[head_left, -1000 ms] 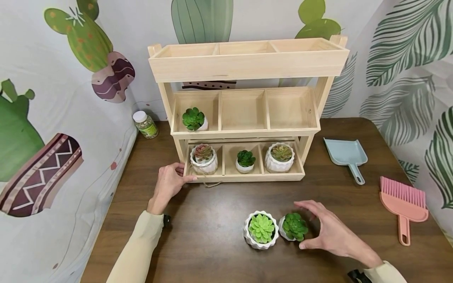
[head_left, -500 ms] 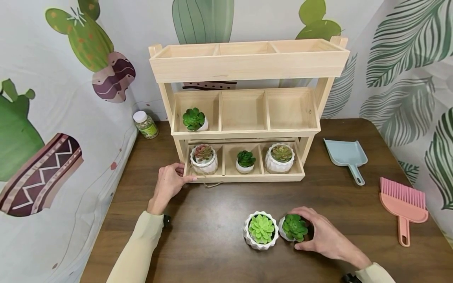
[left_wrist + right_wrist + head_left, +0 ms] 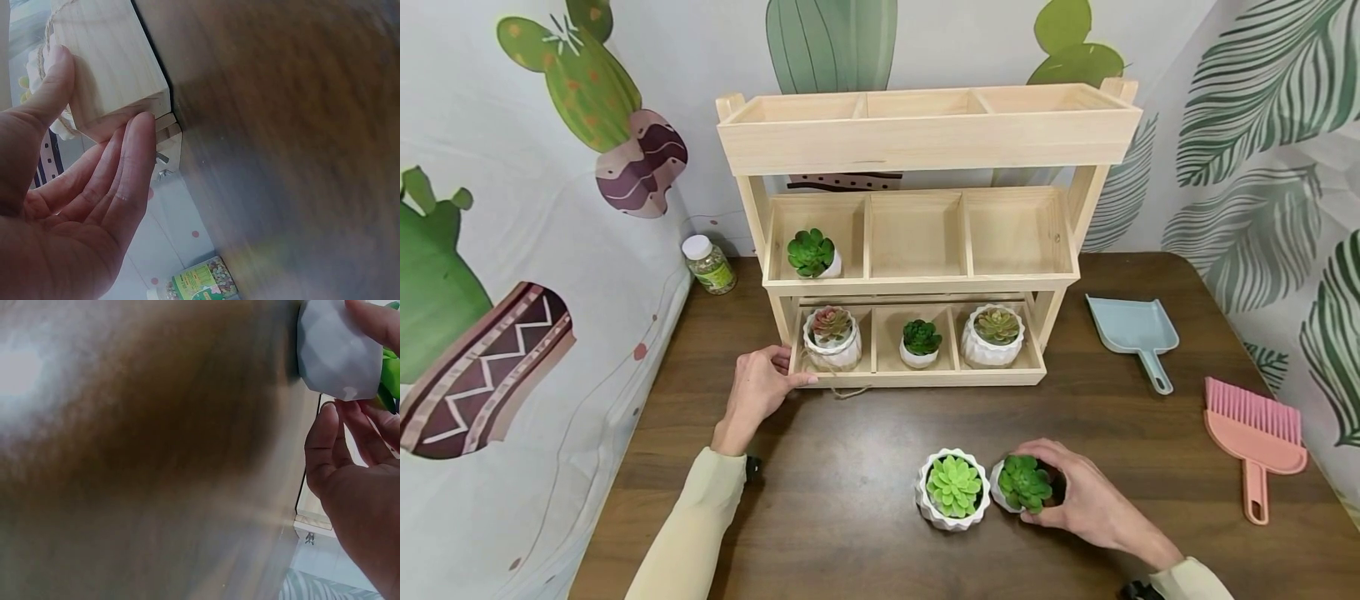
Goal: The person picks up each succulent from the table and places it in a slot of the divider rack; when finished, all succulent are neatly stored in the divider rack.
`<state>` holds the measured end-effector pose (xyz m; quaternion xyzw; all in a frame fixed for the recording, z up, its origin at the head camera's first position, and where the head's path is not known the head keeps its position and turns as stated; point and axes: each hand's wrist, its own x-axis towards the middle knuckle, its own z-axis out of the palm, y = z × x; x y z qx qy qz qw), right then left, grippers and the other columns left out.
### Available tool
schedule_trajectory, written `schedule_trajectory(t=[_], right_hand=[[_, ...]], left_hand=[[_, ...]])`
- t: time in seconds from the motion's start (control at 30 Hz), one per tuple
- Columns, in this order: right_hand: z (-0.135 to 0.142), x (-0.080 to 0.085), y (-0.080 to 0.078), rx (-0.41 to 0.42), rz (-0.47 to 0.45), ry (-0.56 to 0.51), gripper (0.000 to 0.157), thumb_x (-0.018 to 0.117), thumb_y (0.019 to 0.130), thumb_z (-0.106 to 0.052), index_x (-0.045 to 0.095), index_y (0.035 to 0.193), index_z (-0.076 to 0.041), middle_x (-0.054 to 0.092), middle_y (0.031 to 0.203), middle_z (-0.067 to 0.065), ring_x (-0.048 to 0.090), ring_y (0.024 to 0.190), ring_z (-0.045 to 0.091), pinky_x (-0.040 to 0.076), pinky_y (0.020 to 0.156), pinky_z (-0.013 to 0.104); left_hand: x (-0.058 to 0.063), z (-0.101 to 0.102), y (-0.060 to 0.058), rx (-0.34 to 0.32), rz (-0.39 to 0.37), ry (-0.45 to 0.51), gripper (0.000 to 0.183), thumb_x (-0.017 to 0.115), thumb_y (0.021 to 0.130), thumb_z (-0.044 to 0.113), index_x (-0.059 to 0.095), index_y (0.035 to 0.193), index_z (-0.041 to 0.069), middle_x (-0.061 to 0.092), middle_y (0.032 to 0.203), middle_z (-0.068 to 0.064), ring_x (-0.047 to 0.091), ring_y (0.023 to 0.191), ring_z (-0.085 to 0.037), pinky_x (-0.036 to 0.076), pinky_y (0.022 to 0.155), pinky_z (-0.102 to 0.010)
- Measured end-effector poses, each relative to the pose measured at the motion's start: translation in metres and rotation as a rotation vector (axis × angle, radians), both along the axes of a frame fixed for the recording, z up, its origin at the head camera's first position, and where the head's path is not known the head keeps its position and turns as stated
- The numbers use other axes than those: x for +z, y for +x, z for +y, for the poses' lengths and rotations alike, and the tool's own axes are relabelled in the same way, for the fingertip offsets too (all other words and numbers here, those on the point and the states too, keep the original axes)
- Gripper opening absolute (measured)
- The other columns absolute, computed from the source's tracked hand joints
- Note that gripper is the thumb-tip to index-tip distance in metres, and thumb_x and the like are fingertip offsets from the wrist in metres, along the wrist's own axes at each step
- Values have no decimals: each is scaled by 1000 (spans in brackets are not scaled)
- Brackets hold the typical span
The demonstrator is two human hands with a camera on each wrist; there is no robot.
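My right hand [image 3: 1078, 500] has thumb and fingers on either side of a small potted succulent [image 3: 1025, 483] with dark green leaves. In the right wrist view, its white faceted pot [image 3: 340, 350] sits between thumb and fingertips, close to the tabletop. My left hand [image 3: 758, 387] grips the front left corner of the bottom tier of a wooden plant shelf [image 3: 925, 377]. The left wrist view shows the thumb on the tray's front board [image 3: 112, 69] and the fingers along its end. Just left of the held plant stands a bright green succulent [image 3: 953, 486] in a white scalloped pot.
The bottom tier bears a reddish succulent [image 3: 831, 325], a small dark green one [image 3: 921, 337] and a brownish one [image 3: 996, 323]. Another green plant [image 3: 811, 252] is in the middle tier's left compartment. A jar [image 3: 710, 265], blue dustpan [image 3: 1135, 325] and pink brush [image 3: 1255, 425] lie around.
My right hand has moved left onto the small dark green succulent, and its thumb and fingers have closed in on the pot. The left hand stays at the shelf corner.
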<state>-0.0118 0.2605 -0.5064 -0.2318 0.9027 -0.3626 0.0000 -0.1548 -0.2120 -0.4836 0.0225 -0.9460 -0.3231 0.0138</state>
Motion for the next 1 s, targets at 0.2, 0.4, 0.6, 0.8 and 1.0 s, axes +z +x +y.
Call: schedule_trajectory(t=[0.2, 0.4, 0.6, 0.8, 1.0], right_hand=[[0, -1, 1, -11, -21, -17, 75, 107, 61, -20, 72, 127, -21, 74, 123, -7, 65, 111, -3, 57, 94, 23], [-1, -2, 1, -21, -10, -46, 74, 107, 61, -20, 71, 127, -23, 74, 122, -8, 65, 108, -4, 55, 94, 18], [-2, 2, 0, -49, -15, -82, 74, 107, 62, -15, 72, 126, -23, 73, 122, -7, 64, 107, -5, 53, 93, 15], [-5, 8, -2, -103, 12, -100, 74, 107, 60, -12, 73, 124, -23, 73, 123, -5, 63, 109, -7, 44, 97, 4], [-6, 19, -9, -151, 42, -115, 73, 107, 59, -10, 74, 124, -18, 73, 122, -3, 62, 108, -9, 44, 95, 2]], left_hand=[[0, 0, 1, -4, 6, -8, 48, 99, 80, 32, 80, 110, 0, 84, 97, -15, 80, 90, -27, 61, 83, -44], [0, 0, 0, -1, 8, -6, 48, 100, 79, 32, 80, 109, 0, 84, 96, -14, 80, 90, -27, 61, 82, -43], [1, 0, 1, -3, 19, -7, 48, 100, 79, 32, 80, 109, 0, 84, 95, -14, 80, 89, -27, 61, 81, -42], [0, 0, 1, -7, 17, -9, 48, 100, 79, 32, 80, 109, 0, 84, 95, -14, 80, 89, -27, 60, 80, -41], [0, 0, 1, -4, 17, -8, 48, 100, 79, 32, 80, 109, 0, 84, 96, -14, 80, 89, -27, 60, 81, -42]])
